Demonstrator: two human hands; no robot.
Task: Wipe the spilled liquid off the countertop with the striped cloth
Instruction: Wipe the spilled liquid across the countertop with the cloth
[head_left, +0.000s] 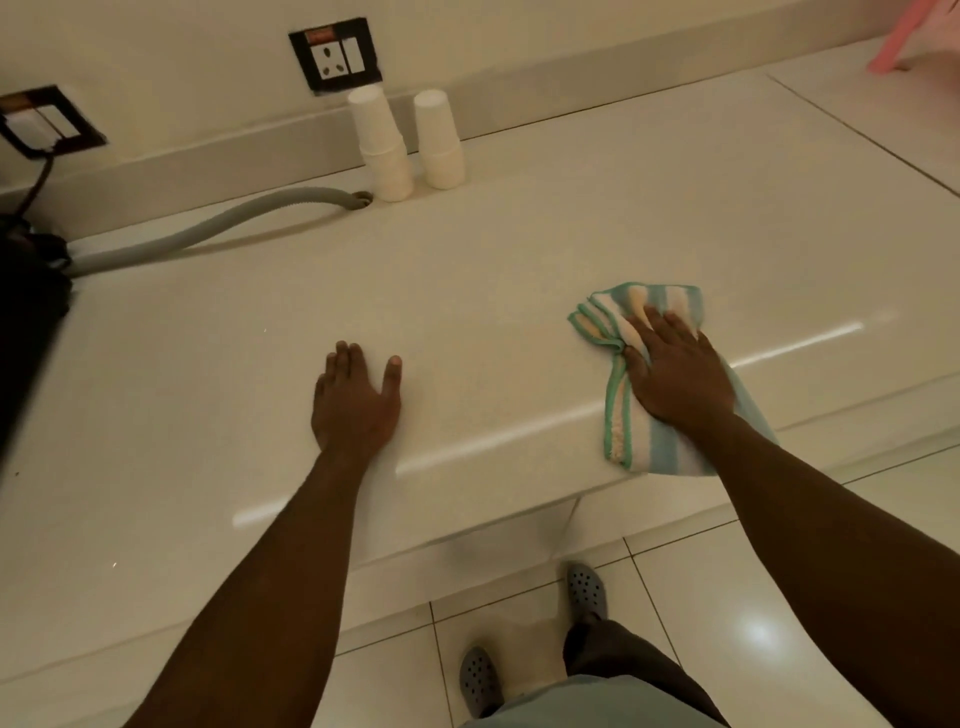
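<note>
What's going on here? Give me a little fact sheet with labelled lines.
Surface: pale countertop
Right hand: pressed flat on the striped cloth
Cloth: near the front edge, one end hanging over it
Left hand: flat on the bare counter, holding nothing
Spill: none clearly visible
Back of counter: two stacks of paper cups, grey hose

The right hand (678, 376) hides the middle of the striped cloth (631, 431). The left edge cuts off a black object (28, 312); no spill is discernible on the counter (519, 249).
</note>
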